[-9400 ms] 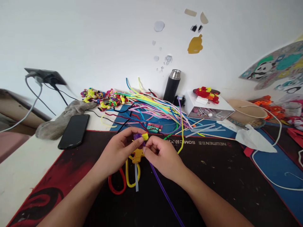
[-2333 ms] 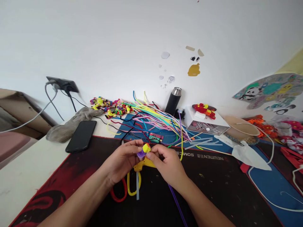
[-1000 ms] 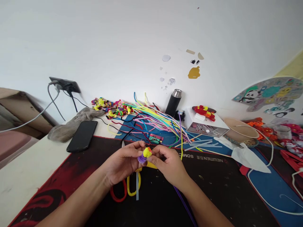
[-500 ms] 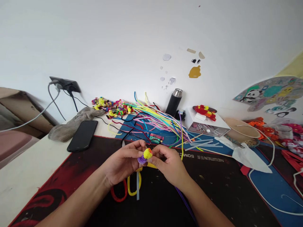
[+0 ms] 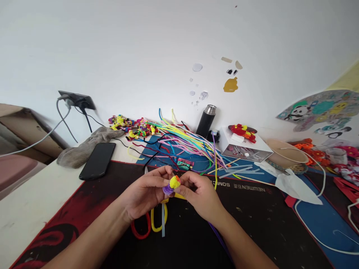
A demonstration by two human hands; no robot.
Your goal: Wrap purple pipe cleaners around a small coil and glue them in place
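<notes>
My left hand (image 5: pixel 146 193) and my right hand (image 5: pixel 199 194) meet above the black and red desk mat (image 5: pixel 269 220). Between their pinched fingertips sits a small fuzzy ball (image 5: pixel 174 183), yellow with an orange spot on top and purple coils beneath. A long purple pipe cleaner (image 5: pixel 221 241) trails from it under my right wrist toward me. Below the hands lie scissors with red and yellow handles (image 5: pixel 150 224) and a pale glue stick (image 5: pixel 163 220).
A heap of coloured pipe cleaners (image 5: pixel 185 144) lies behind the hands. A black phone (image 5: pixel 97 160) and grey cloth (image 5: pixel 84 147) lie at the left. A black flask (image 5: pixel 206 121), white box (image 5: pixel 245 147) and finished craft pieces (image 5: pixel 131 127) stand near the wall.
Over the earlier frames the purple pipe cleaner has been wound round the yellow ball and its free tail has shortened. In the last second the hands have barely moved.
</notes>
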